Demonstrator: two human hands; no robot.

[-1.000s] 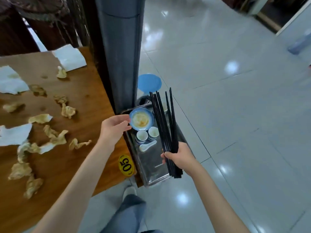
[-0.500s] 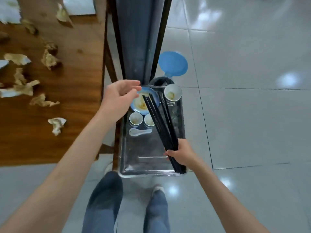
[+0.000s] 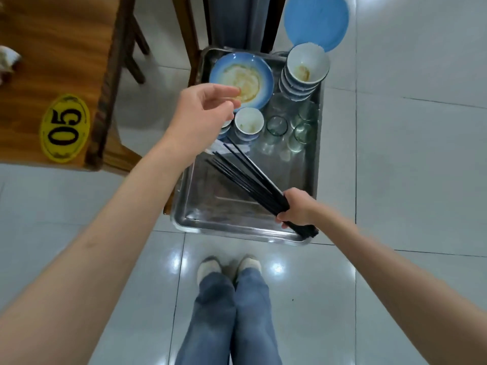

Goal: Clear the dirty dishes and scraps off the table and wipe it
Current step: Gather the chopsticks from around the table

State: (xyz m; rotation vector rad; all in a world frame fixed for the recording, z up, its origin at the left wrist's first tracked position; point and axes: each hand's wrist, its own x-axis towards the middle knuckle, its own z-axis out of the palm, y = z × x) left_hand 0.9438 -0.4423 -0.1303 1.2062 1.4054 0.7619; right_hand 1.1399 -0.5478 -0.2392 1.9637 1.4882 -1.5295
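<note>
A steel tray (image 3: 224,206) sits low beside the wooden table (image 3: 52,48). In it lie a dirty blue plate (image 3: 247,72), a stack of white bowls (image 3: 303,72), small cups (image 3: 249,123), several glasses (image 3: 290,127) and a white spoon (image 3: 218,148), partly hidden. My right hand (image 3: 295,209) grips a bundle of black chopsticks (image 3: 247,177) near their ends, tips fanned low over the tray's middle. My left hand (image 3: 203,111) hovers above the tray's left side near the plate, fingers loosely bent and holding nothing.
The table corner bears a yellow "05" sticker (image 3: 64,127) and a scrap (image 3: 8,61) at its left edge. A dark pillar (image 3: 237,19) and a blue round lid (image 3: 316,22) stand behind the tray. My feet (image 3: 229,267) are on glossy tiles.
My view has tilted down over the tray. The right hand has lowered the chopsticks from upright to nearly flat over the tray. The left hand has let go of the blue plate.
</note>
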